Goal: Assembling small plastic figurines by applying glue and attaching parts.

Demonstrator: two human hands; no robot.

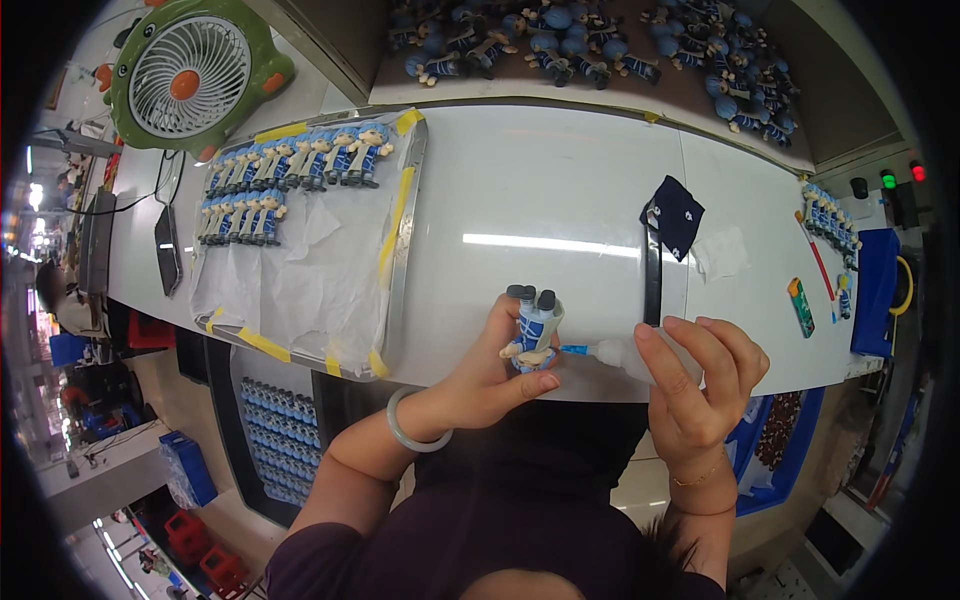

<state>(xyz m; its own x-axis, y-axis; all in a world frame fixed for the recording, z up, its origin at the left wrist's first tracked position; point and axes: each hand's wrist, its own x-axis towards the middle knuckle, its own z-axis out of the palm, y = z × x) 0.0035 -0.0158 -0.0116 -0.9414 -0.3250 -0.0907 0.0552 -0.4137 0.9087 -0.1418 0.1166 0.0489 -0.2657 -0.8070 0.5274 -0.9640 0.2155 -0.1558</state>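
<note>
Blue figurine (pixel 530 325): we pinch it in left hand (pixel 490 370) fingers.
Glue bottle (pixel 625 355): right hand (pixel 700 385) fingers squeeze it.
Tray (pixel 395 290): two rows of finished figurines (pixel 290 160) done; most of it unfilled.

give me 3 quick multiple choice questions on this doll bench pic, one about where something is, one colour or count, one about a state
1. Where is the green fan?
A. far left corner of the table
B. beside the right hand
C. on the tray

2. How many rows of dolls lie on the tray?
A. one
B. two
C. four

3. What does the left hand do?
A. rests flat
B. grips a small blue doll
C. lifts the tray

Answers:
1 A, the fan stands at the upper left.
2 B, two lines of blue dolls.
3 B, its fingers wrap the doll while the right hand points a glue bottle at it.
</note>
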